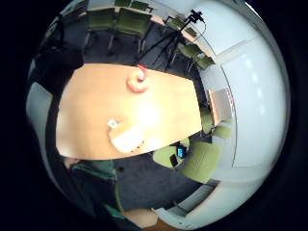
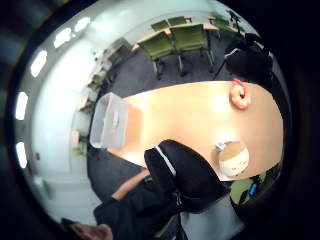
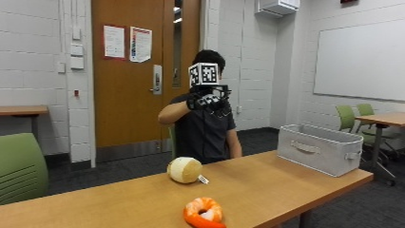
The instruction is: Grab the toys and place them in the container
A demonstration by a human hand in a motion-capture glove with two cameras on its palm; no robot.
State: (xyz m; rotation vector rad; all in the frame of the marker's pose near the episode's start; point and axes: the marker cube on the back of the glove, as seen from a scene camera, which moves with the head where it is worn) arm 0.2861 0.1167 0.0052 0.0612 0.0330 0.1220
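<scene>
A round cream plush toy (image 3: 185,169) with a small tag lies on the wooden table (image 3: 265,190), in front of the person. An orange and white plush toy (image 3: 203,212) lies at the table's near edge. The grey fabric container (image 3: 323,148) stands on the table's right end. My gloved right hand (image 3: 206,100) is raised to face height, high above the table, its fingers loosely curled and holding nothing. Both palm views look down on the cream toy (image 1: 126,136) (image 2: 233,157) and the orange toy (image 1: 138,80) (image 2: 239,95). The thumb side view also shows the container (image 2: 109,121) and part of the glove (image 2: 185,175).
A green chair (image 3: 19,166) stands at the left, and more green chairs (image 3: 354,116) and a second table (image 3: 386,118) at the right. A tripod (image 1: 171,38) stands beyond the table's end. Behind the person is a wooden door (image 3: 126,71).
</scene>
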